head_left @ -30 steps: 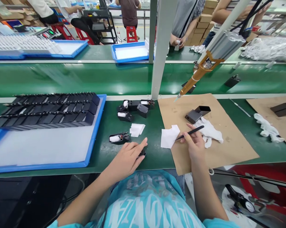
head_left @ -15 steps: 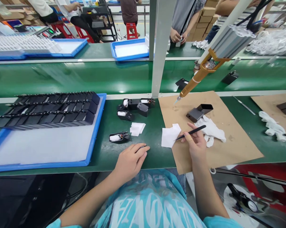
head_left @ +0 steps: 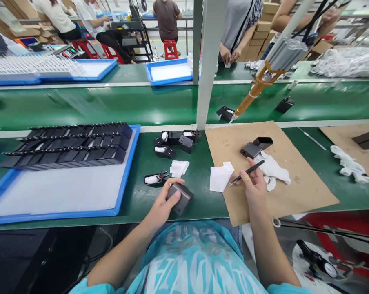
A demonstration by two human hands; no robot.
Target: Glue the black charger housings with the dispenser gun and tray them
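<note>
A small black box-shaped housing (head_left: 183, 197) is gripped by my left hand (head_left: 163, 204), thumb on its upper face, just above the green bench near the front edge. My right hand (head_left: 254, 183) pinches dark tweezers (head_left: 248, 172), whose tips point left toward white paper sheets (head_left: 221, 177). Beside the left hand lies an open black housing (head_left: 155, 179) with a white part and wires inside. Another stack of small white sheets (head_left: 179, 168) rests behind it. Two dark empty-looking housings (head_left: 255, 147) sit on brown cardboard (head_left: 307, 183), next to a white glove (head_left: 274, 167).
A blue-rimmed tray (head_left: 123, 183) with rows of black housings stands left. Several more housings (head_left: 175, 141) cluster by the post (head_left: 203, 81). An orange-bodied hanging electric screwdriver (head_left: 252, 96) reaches down over the cardboard. Other people work across the bench.
My left hand has turned, so the black housing it holds now shows, raised and tilted. My right hand keeps the tweezers in nearly the same place. The view has shifted slightly.
</note>
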